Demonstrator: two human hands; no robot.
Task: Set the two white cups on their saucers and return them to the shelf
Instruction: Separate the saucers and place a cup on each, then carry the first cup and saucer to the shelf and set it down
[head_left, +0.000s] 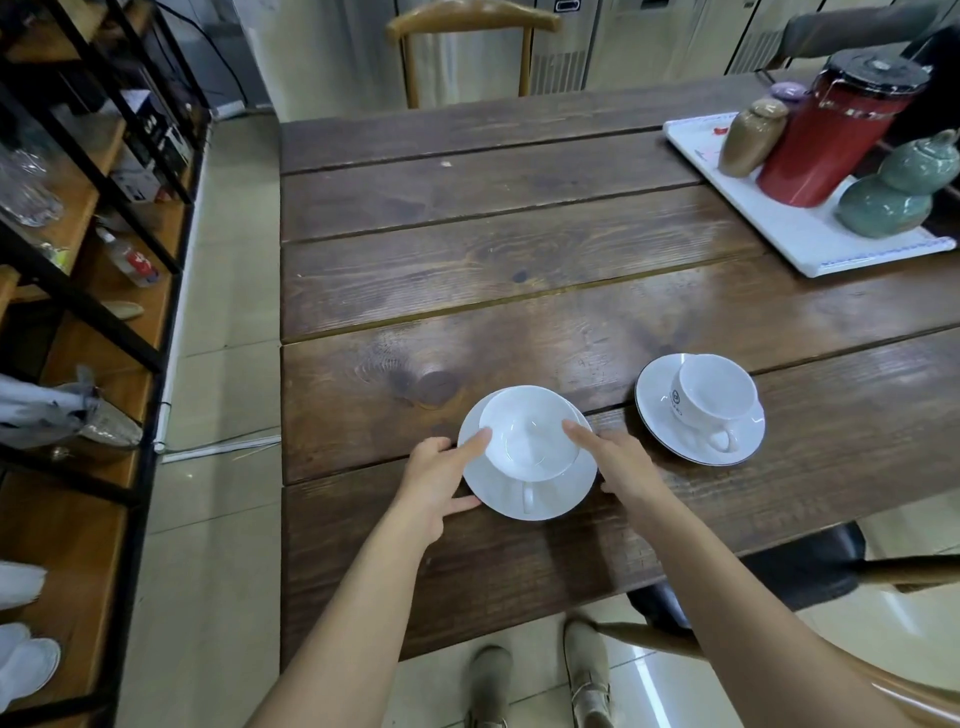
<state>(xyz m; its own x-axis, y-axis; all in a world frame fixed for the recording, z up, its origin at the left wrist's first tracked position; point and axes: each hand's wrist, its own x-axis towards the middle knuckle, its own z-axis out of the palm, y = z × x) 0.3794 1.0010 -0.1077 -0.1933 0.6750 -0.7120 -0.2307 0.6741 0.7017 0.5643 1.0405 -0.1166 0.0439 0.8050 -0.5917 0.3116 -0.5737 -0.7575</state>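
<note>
Two bare hands reach to a plain white ceramic cup (530, 441) that sits upright on a round white saucer (545, 496) near the front edge of the dark brown plank worktop (467, 270). The left hand (436, 480) lies at the saucer's left rim, its fingers spread: the forefinger touches the cup's left wall and the thumb rests at the saucer's near-left edge. The right hand (618, 467) lies at the saucer's right rim, likewise loosely spread, its forefinger tip against the cup's right wall. Neither hand has closed around the cup or saucer; both only touch them. The cup's handle points toward the person.

To the right, just beyond the right hand, a second white cup with a small dark emblem (714, 392) stands on a thin-rimmed white saucer (660, 415), apart from both hands.

The black-framed wooden shelf (98, 260) stands to the left of the worktop, across a strip of tiled floor.
</note>
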